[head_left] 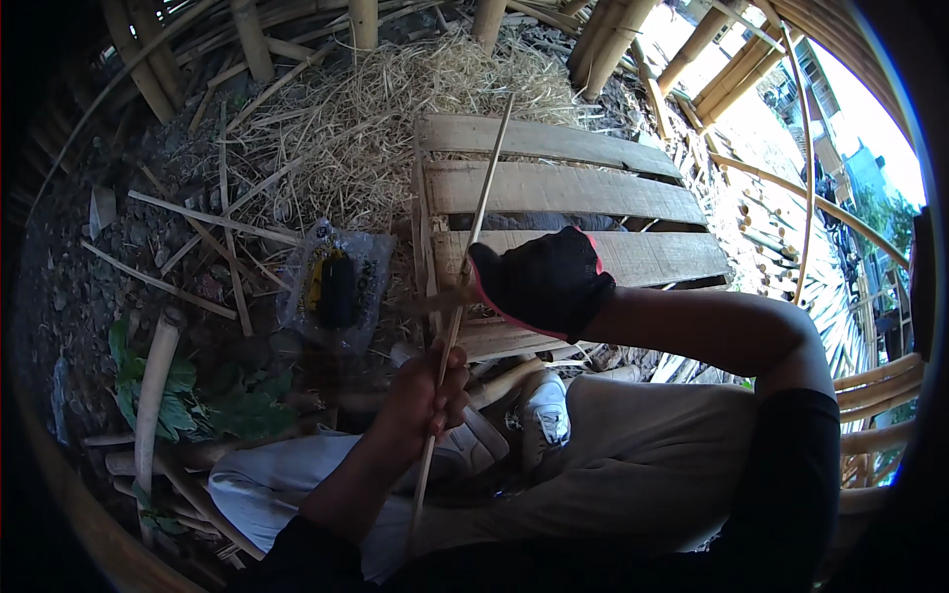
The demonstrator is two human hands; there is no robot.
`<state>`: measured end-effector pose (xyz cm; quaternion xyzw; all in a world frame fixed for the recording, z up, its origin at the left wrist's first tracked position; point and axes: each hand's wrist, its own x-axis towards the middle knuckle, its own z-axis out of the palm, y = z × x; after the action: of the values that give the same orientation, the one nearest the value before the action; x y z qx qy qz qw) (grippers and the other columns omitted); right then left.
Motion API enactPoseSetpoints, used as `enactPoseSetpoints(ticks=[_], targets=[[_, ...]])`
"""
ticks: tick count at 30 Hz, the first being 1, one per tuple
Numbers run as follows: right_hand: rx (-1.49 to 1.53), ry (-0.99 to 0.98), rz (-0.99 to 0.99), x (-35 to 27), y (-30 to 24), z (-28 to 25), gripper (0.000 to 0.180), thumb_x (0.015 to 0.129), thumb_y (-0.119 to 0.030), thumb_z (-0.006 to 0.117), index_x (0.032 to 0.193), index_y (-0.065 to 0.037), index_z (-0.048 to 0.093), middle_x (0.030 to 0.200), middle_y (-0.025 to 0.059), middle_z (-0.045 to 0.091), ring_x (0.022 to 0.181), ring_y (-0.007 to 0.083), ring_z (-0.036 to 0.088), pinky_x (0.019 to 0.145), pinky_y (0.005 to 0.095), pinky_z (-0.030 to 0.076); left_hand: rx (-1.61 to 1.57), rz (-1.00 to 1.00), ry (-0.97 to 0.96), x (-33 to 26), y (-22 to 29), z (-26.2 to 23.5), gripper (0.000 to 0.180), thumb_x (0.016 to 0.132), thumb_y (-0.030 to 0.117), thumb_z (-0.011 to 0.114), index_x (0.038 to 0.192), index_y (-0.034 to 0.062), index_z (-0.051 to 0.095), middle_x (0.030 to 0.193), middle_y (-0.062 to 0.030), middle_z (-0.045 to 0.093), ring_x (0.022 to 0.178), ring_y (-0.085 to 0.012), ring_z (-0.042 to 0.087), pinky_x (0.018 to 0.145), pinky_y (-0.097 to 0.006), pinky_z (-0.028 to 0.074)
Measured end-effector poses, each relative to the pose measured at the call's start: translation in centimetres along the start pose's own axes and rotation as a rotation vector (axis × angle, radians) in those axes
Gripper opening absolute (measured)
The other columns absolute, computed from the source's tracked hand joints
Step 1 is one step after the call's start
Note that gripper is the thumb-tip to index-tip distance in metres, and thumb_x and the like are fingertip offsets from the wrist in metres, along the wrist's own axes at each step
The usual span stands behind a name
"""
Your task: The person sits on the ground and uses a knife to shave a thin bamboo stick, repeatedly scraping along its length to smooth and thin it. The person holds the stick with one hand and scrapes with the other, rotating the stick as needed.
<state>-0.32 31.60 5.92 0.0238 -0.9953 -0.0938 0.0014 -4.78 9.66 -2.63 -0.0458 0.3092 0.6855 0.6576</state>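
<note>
A long, thin bamboo strip [486, 188] slants from over the slatted wooden platform down to my lap. My bare left hand [425, 395] is closed around its lower part, fingers wrapped over it. Just above, my right hand [544, 282], in a black glove with pink-red trim, is closed with its thumb against the strip. From that fist a knife [440, 300] reaches left across the strip; its blade is smeared by motion, and its handle is mostly hidden in the glove.
The low slatted platform [563, 188] stands in front of my feet. Left of it lie a clear plastic bag [341, 292] with a black and yellow item, loose bamboo strips [178, 282] and green leaves [178, 385]. Straw [326, 158] and bamboo posts [364, 25] are behind.
</note>
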Motion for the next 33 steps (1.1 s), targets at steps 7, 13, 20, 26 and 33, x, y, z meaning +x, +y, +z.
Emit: enactPoseSetpoints(ticks=[7,13,20,26,33], targets=[[0.060,0.061,-0.002,0.4,0.0,0.1,0.032,0.102,-0.038,0.052,0.103,-0.014,0.073,0.055,0.0060,0.063,0.045,0.0271,0.061,0.042,0.0437,0.045,0.047,0.017,0.029,-1.2,-0.1,0.8,0.038,0.108,0.051,0.048,0.093,0.0157,0.049,0.057,0.0069,0.036,0.038,-0.0060,0.033,0.037,-0.023,0.028],[0.026,-0.124,0.066,0.7,0.2,-0.9,0.048,0.106,-0.045,0.039,0.101,-0.013,0.074,0.068,0.0108,0.070,0.063,0.0312,0.070,0.058,0.0477,0.054,0.093,0.080,-0.029,-1.0,-0.3,0.7,0.040,0.106,0.055,0.047,0.097,0.0164,0.049,0.056,0.0076,0.036,0.036,-0.0039,0.034,0.034,-0.023,0.032],[0.692,-0.658,0.282,3.1,2.3,-3.3,0.049,0.106,-0.046,0.049,0.128,-0.005,0.066,0.075,0.0099,0.069,0.065,0.0212,0.066,0.073,0.0353,0.054,0.017,0.020,-0.042,-1.1,0.0,0.4,0.039,0.106,0.053,0.047,0.095,0.0159,0.049,0.055,0.0061,0.037,0.038,-0.0062,0.036,0.038,-0.024,0.030],[1.081,-0.814,0.124,1.9,4.0,-3.4,0.043,0.106,-0.037,0.053,0.126,-0.003,0.068,0.096,0.0079,0.070,0.080,0.0132,0.062,0.077,0.0354,0.053,0.029,0.014,-0.047,-1.2,0.3,0.6,0.040,0.105,0.054,0.050,0.093,0.0161,0.049,0.056,0.0051,0.038,0.040,-0.0066,0.036,0.042,-0.023,0.028],[0.882,-0.710,0.035,2.7,4.3,-3.0,0.042,0.100,-0.037,0.062,0.122,-0.003,0.070,0.095,0.0099,0.071,0.080,0.0163,0.061,0.074,0.0353,0.051,0.054,0.042,-0.055,-0.9,0.1,0.5,0.040,0.106,0.055,0.047,0.095,0.0163,0.047,0.056,0.0062,0.037,0.036,-0.0061,0.036,0.035,-0.024,0.032]])
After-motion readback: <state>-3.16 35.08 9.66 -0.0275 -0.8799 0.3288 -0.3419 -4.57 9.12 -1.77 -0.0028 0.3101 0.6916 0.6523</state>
